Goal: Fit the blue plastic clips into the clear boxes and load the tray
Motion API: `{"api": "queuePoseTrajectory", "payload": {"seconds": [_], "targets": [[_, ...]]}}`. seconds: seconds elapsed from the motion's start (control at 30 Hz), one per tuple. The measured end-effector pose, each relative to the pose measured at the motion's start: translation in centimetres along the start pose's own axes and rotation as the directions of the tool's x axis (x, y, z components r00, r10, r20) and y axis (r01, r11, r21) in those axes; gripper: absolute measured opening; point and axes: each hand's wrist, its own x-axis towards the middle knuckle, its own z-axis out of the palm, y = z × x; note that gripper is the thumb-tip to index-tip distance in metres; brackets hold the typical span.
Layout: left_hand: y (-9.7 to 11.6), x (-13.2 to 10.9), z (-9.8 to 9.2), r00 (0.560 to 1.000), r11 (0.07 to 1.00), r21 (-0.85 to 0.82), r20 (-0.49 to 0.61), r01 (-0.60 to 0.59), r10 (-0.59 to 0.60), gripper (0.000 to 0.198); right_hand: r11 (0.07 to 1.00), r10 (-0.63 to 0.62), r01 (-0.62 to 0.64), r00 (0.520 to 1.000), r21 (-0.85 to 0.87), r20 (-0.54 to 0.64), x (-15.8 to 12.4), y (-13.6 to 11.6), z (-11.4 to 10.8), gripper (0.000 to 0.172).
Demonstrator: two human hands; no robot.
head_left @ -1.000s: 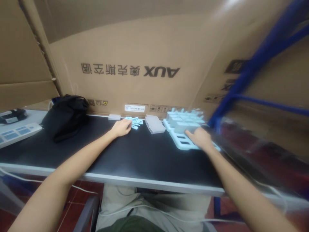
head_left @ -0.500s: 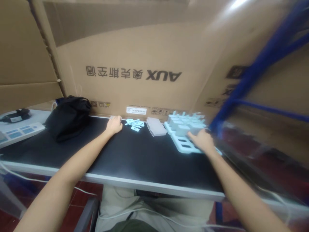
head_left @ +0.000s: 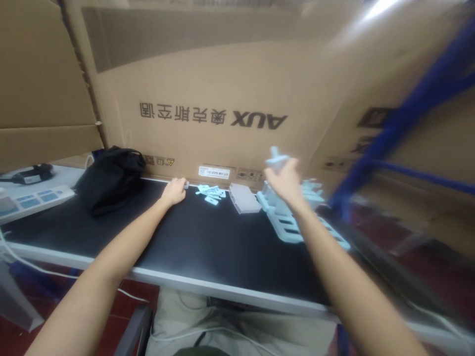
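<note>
My right hand (head_left: 284, 182) is raised above the pale blue plastic tray (head_left: 297, 225) and holds a small pale blue plastic part (head_left: 276, 159) at its fingertips. My left hand (head_left: 174, 192) rests at the back of the black tabletop (head_left: 208, 237), its fingers closed on a small grey block (head_left: 184, 184) by the cardboard. Several small pale blue flat pieces (head_left: 211, 192) lie just right of it. A grey ribbed block (head_left: 243, 198) sits between those pieces and the tray.
A large cardboard box (head_left: 230, 99) printed AUX stands along the table's back edge. A black bag (head_left: 111, 178) lies at the left, beyond it a white power strip (head_left: 33, 198). Blue metal rack bars (head_left: 401, 123) rise at the right.
My right hand has lifted from the tray with a blue part in it. My left hand slid left from the flat pieces to the grey block.
</note>
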Motion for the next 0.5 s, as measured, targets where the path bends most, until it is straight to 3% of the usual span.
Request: {"api": "queuePoseTrajectory", "payload": {"seconds": [0.1,0.23,0.33,0.5], "targets": [[-0.1,0.0,0.1,1.000,1.000,-0.004,-0.007,-0.011,0.011,0.027,0.976,-0.074,0.126,0.959,-0.177,0.275,-0.1,-5.9,3.5,0.066],[-0.1,0.0,0.2,1.000,1.000,-0.014,-0.015,-0.007,0.006,0.027,0.869,-0.071,0.323,0.831,-0.375,0.552,-0.2,-9.2,7.3,0.076],[-0.1,0.1,0.4,1.000,1.000,-0.031,-0.010,0.008,-0.008,0.030,0.812,-0.121,0.426,0.791,-0.399,0.599,0.3,-10.0,8.9,0.069],[-0.2,0.2,0.7,1.000,0.998,-0.057,0.006,0.014,-0.013,0.032,0.782,-0.196,0.496,0.771,-0.378,0.606,1.1,-11.2,10.0,0.058]]}}
